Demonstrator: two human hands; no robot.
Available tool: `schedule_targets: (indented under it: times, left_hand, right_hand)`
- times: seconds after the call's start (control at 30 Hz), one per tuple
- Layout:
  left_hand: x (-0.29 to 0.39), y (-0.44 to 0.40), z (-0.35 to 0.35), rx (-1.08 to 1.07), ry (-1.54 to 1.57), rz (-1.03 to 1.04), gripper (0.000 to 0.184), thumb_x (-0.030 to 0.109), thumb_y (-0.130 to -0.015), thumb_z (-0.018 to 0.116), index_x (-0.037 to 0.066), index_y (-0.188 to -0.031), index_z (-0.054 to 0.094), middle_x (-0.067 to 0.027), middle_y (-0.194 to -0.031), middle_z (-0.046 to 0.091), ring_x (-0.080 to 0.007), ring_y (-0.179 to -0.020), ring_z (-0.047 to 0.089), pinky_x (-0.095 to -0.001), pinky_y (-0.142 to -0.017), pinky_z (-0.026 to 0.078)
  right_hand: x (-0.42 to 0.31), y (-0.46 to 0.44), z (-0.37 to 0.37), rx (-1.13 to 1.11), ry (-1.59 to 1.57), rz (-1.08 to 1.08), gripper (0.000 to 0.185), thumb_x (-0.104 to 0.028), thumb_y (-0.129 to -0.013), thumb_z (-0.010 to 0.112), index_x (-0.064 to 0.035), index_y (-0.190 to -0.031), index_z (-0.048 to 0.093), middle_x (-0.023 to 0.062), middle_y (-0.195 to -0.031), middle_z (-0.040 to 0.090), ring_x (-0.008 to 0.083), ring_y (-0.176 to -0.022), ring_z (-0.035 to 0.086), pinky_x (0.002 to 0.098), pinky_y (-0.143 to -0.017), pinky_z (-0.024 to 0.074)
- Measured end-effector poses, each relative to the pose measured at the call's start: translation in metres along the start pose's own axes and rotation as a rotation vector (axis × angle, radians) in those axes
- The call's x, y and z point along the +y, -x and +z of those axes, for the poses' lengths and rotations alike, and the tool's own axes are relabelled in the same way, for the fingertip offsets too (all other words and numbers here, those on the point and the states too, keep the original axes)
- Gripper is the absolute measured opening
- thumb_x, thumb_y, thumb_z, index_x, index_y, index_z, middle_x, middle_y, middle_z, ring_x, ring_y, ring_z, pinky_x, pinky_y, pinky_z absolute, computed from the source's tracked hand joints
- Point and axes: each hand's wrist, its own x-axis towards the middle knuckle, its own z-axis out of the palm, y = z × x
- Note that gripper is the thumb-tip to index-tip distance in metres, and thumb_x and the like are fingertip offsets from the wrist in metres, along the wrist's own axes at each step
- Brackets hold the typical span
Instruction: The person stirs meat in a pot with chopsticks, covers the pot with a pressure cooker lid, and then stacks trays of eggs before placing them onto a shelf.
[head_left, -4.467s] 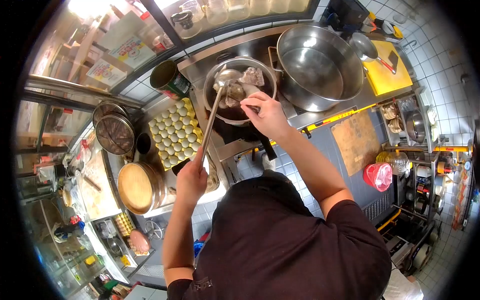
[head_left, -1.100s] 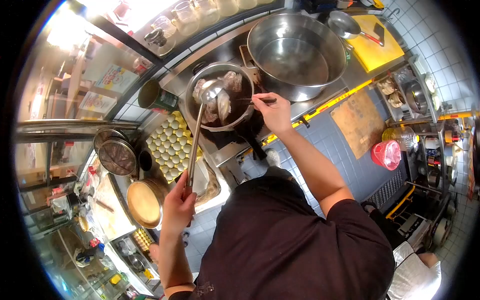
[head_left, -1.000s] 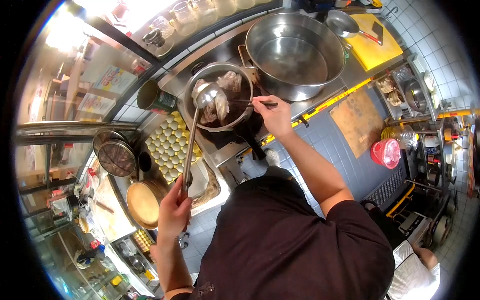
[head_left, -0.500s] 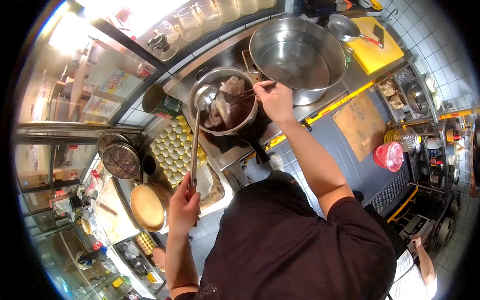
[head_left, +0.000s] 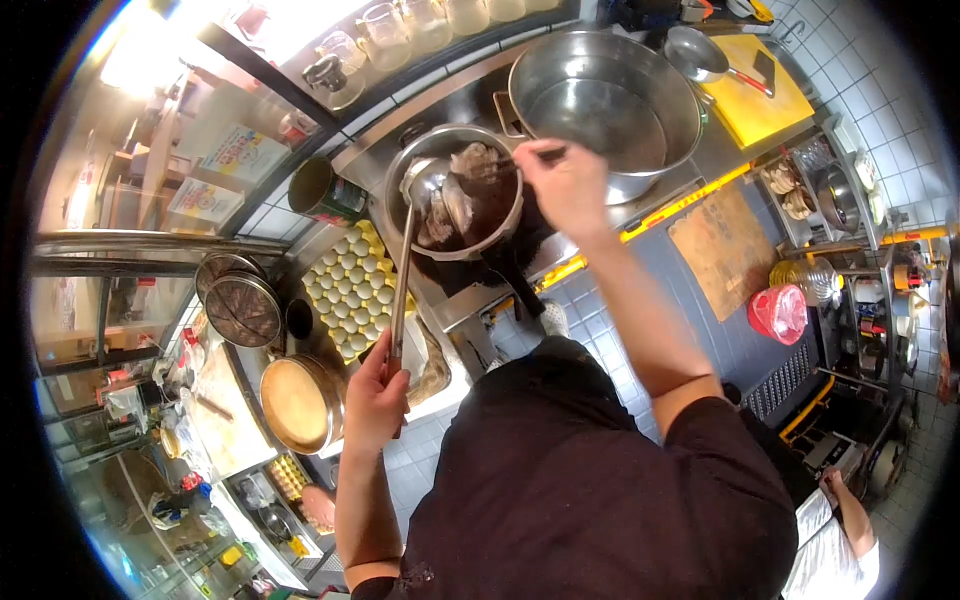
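Note:
My left hand (head_left: 378,392) is closed round the handle of a long metal ladle (head_left: 402,283). The ladle's bowl lies in a metal pot (head_left: 512,212), over pieces of meat (head_left: 457,207) in dark liquid. Near the pot's right rim, my right hand (head_left: 565,178) is closed on a thin dark utensil (head_left: 545,154); motion blurs the hand, and the utensil's far end is hard to make out by the meat at the back of the pot.
A large steel pot (head_left: 607,100) of liquid stands right of the smaller pot. An egg tray (head_left: 350,290), an open can (head_left: 325,190) and a round wooden-topped vessel (head_left: 297,403) are at the left. A yellow board (head_left: 755,95) lies back right; another person's arm (head_left: 850,512) shows lower right.
My right hand has moved a little to the right and up with the thin utensil. The ladle's bowl has shifted slightly right within the pot.

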Motion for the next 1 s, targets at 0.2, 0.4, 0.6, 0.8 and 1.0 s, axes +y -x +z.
schedule_targets:
  times: [0.2,0.4,0.6,0.8,1.0]
  left_hand:
    - [-0.018,-0.009,-0.015,-0.003,-0.069,0.049,0.065,0.0,-0.093,0.057,0.004,-0.157,0.04,0.0025,-0.073,0.055,-0.0052,-0.054,0.049,-0.0229,-0.048,0.042]
    - [-0.065,-0.016,-0.028,0.029,-0.021,0.178,0.063,-0.003,-0.092,0.058,-0.003,-0.153,0.043,0.0062,-0.075,0.045,-0.0029,-0.064,0.041,-0.0187,-0.057,0.037]
    - [-0.069,-0.011,-0.039,0.043,-0.12,0.263,0.061,-0.002,-0.091,0.06,-0.004,-0.151,0.045,0.0055,-0.074,0.044,-0.0036,-0.065,0.041,-0.019,-0.058,0.037]
    - [-0.079,-0.007,-0.04,0.05,-0.162,0.331,0.064,-0.003,-0.094,0.058,-0.001,-0.155,0.04,0.0068,-0.078,0.043,-0.0038,-0.066,0.041,-0.0193,-0.058,0.037]
    - [-0.082,0.012,-0.036,0.085,-0.083,0.279,0.065,-0.003,-0.093,0.059,-0.001,-0.155,0.041,0.0053,-0.078,0.047,-0.0041,-0.067,0.044,-0.0198,-0.059,0.039]
  right_hand:
    - [-0.096,0.06,-0.148,-0.35,0.126,-0.641,0.01,-0.007,-0.091,0.073,-0.0035,-0.1,0.071,0.0125,-0.107,0.071,0.023,-0.095,0.071,0.0334,-0.081,0.0563]
    - [-0.015,0.248,-0.114,-0.615,0.165,-0.065,0.019,0.001,-0.095,0.065,-0.0021,-0.114,0.067,0.0129,-0.101,0.067,0.0239,-0.081,0.068,0.0352,-0.069,0.0544]
    - [0.038,0.334,-0.04,-0.25,0.387,-0.064,0.024,-0.001,-0.083,0.072,-0.0044,-0.106,0.07,0.0117,-0.084,0.065,0.0288,-0.072,0.067,0.0372,-0.061,0.0558]
    - [0.013,0.267,-0.022,-0.158,0.406,-0.375,0.014,-0.001,-0.078,0.07,-0.0045,-0.09,0.066,0.0129,-0.08,0.063,0.0333,-0.067,0.064,0.0407,-0.057,0.0536]
    - [-0.053,0.144,-0.068,0.264,0.063,-0.601,0.006,-0.004,-0.094,0.056,-0.0047,-0.094,0.061,0.0077,-0.092,0.059,0.0204,-0.078,0.058,0.034,-0.066,0.0475]
